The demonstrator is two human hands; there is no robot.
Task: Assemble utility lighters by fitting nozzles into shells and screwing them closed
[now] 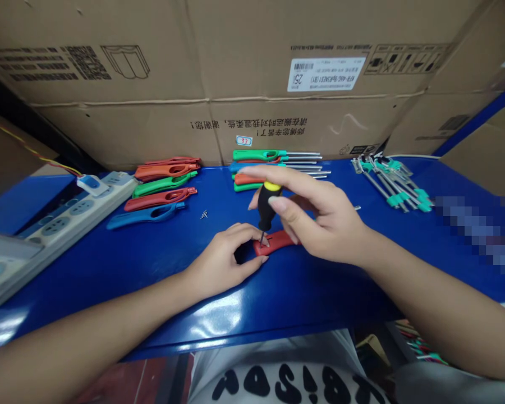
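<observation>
A black screwdriver [267, 209] with a yellow band stands nearly upright in my right hand [326, 216], gripped between thumb and fingers. Its tip meets the end of a red lighter handle [280, 241] lying on the blue table. My left hand [225, 255] pinches that same end between thumb and fingers, steadying it on the surface. Part of the lighter is hidden beneath my right hand. A few small screws [204, 214] lie loose to the left, beyond my left hand.
At left lie several coloured handle shells [164, 183] beside a white power strip [59, 224]. Behind my right hand are several lighters with metal tubes [273, 156]. Metal tubes with teal parts [398, 182] are heaped at right. A cardboard box [244, 73] walls the back.
</observation>
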